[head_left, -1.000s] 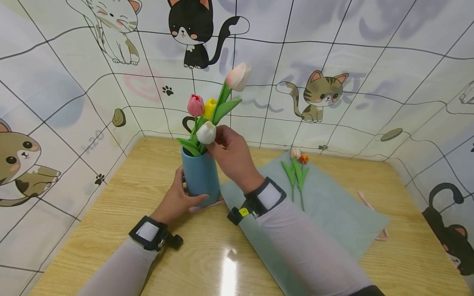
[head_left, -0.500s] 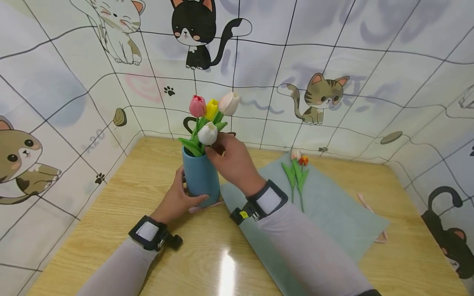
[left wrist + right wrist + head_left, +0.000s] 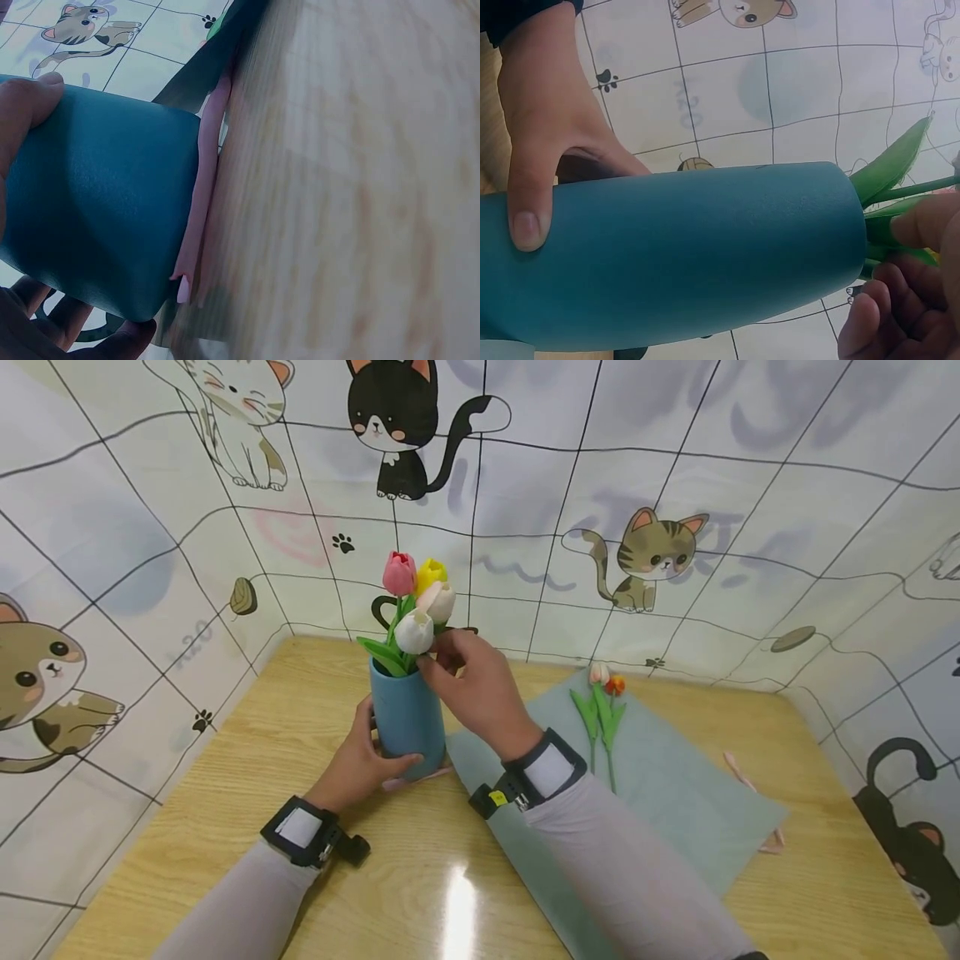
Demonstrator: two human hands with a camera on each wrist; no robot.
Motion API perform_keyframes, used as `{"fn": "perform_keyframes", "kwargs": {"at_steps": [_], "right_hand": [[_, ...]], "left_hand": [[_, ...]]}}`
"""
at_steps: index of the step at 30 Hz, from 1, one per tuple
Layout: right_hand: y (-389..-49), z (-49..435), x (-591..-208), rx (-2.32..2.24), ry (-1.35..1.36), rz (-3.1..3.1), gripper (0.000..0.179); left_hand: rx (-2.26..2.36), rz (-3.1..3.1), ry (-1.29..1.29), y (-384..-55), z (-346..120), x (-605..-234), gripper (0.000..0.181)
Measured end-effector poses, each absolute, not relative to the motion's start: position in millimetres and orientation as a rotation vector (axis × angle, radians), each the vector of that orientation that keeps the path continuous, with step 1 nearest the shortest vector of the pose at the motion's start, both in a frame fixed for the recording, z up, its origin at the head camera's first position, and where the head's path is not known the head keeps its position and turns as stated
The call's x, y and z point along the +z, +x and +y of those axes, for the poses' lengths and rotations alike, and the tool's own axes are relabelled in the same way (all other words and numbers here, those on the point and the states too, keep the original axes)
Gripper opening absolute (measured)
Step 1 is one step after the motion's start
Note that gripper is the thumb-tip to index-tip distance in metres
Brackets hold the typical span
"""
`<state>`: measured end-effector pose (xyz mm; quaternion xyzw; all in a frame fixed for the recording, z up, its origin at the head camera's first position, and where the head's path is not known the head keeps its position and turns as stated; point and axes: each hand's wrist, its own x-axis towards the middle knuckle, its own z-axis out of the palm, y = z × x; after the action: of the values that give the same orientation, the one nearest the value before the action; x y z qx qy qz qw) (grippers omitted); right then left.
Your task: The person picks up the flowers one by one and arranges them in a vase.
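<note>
A blue vase (image 3: 408, 718) stands on the table, holding artificial tulips: a pink one (image 3: 400, 573), a yellow one (image 3: 431, 572), a pale pink one (image 3: 437, 602) and a white one (image 3: 414, 632) in front. My left hand (image 3: 366, 768) grips the vase low down, thumb across its near side. Just above the rim, my right hand (image 3: 483, 689) pinches the pale pink tulip below its bloom. In the right wrist view, the right thumb (image 3: 919, 223) lies against the green leaves (image 3: 892, 165) at the vase mouth, while the blooms are mostly hidden.
Right of the vase lies a sheet of grey-green wrapping paper (image 3: 675, 810), with an orange tulip (image 3: 615, 685) and a pale pink-white tulip (image 3: 597, 673) on it. A pink ribbon (image 3: 202, 195) runs by the vase's base. Cat-patterned cloth (image 3: 525, 552) walls the table's back and sides.
The pale pink tulip has sunk from high above the other blooms to just beside the white one, into the vase. My right hand has shifted slightly down; my left hand keeps its place.
</note>
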<state>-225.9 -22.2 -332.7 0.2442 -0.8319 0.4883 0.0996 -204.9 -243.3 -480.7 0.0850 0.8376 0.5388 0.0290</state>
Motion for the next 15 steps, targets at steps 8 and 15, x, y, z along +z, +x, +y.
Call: {"fn": "perform_keyframes", "kwargs": {"at_steps": [8, 15], "right_hand": [[-224.9, -23.1, -334.8, 1.453, 0.709, -2.485, 0.014], [-225.6, -19.9, -338.2, 1.453, 0.732, -2.486, 0.015]], "left_hand": [[1.641, 2.599, 0.250, -204.6, -242.4, -478.8, 0.119], [1.680, 2.579, 0.276, -202.3, -240.8, -476.5, 0.118]]}}
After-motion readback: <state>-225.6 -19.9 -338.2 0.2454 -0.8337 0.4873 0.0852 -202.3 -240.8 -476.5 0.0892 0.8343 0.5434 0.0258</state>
